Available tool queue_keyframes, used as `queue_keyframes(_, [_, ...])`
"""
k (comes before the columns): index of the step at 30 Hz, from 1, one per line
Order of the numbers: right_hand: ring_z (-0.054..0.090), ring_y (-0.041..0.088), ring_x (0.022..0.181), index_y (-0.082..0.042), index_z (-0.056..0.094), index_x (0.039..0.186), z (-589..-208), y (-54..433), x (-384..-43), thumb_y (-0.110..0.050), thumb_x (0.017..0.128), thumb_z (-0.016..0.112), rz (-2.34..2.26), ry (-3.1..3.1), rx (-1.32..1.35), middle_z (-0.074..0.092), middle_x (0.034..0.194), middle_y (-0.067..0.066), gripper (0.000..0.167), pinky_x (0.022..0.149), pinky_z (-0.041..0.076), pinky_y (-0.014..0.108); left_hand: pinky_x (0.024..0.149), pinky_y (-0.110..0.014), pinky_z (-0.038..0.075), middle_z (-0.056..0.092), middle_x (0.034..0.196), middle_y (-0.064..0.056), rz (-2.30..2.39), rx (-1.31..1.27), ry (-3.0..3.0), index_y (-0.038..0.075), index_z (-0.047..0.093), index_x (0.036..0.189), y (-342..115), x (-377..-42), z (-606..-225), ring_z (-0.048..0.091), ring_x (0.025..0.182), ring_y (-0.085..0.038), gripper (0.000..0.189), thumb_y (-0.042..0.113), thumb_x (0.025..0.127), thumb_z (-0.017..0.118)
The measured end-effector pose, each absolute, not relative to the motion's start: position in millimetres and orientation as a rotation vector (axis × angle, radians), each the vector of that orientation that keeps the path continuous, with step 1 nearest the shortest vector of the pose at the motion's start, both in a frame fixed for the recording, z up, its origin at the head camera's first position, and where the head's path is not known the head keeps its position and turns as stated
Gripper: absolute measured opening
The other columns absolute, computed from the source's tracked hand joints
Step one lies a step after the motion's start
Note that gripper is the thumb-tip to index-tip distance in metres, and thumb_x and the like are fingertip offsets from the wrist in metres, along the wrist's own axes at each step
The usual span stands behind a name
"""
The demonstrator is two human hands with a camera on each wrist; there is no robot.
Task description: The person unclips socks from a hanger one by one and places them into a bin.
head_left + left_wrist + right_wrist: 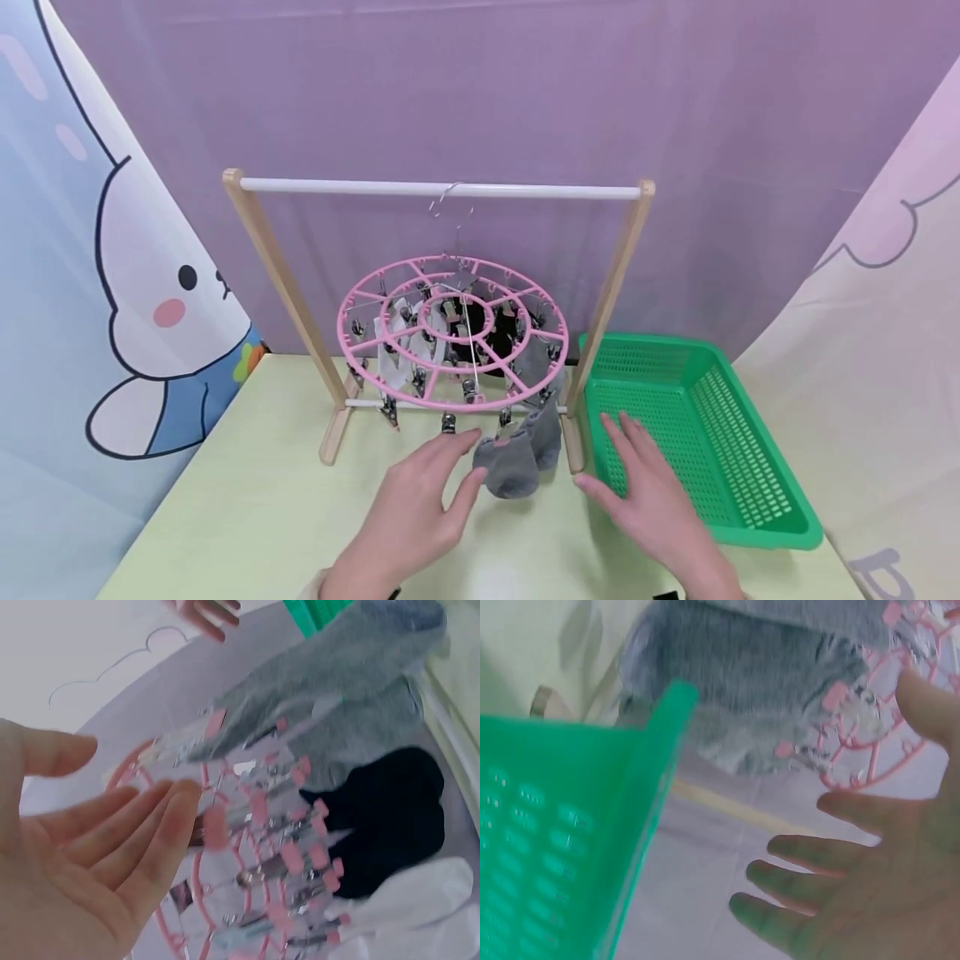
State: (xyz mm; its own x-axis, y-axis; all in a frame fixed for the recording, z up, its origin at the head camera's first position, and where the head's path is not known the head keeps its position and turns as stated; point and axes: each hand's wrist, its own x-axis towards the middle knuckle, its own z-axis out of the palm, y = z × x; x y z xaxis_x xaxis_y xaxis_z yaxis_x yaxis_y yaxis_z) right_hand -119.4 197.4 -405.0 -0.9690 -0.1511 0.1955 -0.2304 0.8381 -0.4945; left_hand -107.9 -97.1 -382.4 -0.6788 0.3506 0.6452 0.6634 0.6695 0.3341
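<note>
Hanger (465, 407): pink, round, hooked on rack (360, 187); judged light, apt to swing; best steadied by rim. Grey socks (510, 472): clipped at hanger's front right, dangling; judged soft, limp, light; best taken at cuff, near clip. Clips (448, 422): below hanger, likely springy. Black socks (397, 787): under hanger's rear. White socks (420, 894): under hanger's left. Left hand (416, 500): before hanger, beside grey socks; fingers loose, grasping nothing. Right hand (651, 500): right of hanger, near basket (772, 536); fingers spread, grasping nothing.
</note>
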Motion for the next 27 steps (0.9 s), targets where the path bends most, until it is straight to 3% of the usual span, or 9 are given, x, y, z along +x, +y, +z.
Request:
queue_keyframes(11, [0.047,0.042,0.136,-0.011,0.051,0.148,-416.2,177.7,-122.4,-0.039,0.095,0.072,1.049,-2.637,0.383,0.051,0.149,0.015,0.063,0.104,0.04,0.068,0.093,-0.043,0.057,0.069,0.125,-0.015,-0.879,-0.651,-2.32,-0.003,0.061,0.132,-71.5,-122.7,-390.5,0.067,0.113,-0.029,0.042,0.019,0.097,0.068])
queue_keyframes(17, [0.057,0.034,0.126,-0.009,0.058,0.14,-424.0,171.5,-128.4,-0.027,0.093,0.076,1.153,-2.533,0.432,0.061,0.139,0.009,0.054,0.101,0.047,0.06,0.101,-0.047,0.051,0.066,0.13,-0.014,-1.163,-0.59,-2.44,0.001,0.057,0.138,-62.3,-135.5,-391.7,0.062,0.12,-0.031,0.046,0.028,0.101,0.062])
queue_keyframes(22, [0.063,0.022,0.112,-0.008,0.063,0.136,-425.5,164.5,-132.3,-0.022,0.092,0.077,1.218,-2.492,0.45,0.066,0.131,0.004,0.048,0.096,0.053,0.047,0.101,-0.044,0.052,0.067,0.129,-0.012,-1.362,-0.575,-2.428,0.005,0.057,0.139,-54.5,-146.3,-390.2,0.064,0.119,-0.028,0.051,0.035,0.099,0.067])
queue_keyframes(27, [0.063,0.02,0.11,-0.009,0.064,0.134,-424.8,158.3,-135.2,-0.021,0.093,0.076,1.294,-2.475,0.45,0.066,0.13,0.003,0.045,0.095,0.054,0.042,0.093,-0.037,0.056,0.07,0.122,-0.007,-1.514,-0.594,-2.369,0.011,0.061,0.135,-45.2,-156.4,-388.6,0.068,0.108,-0.021,0.046,0.03,0.094,0.073])
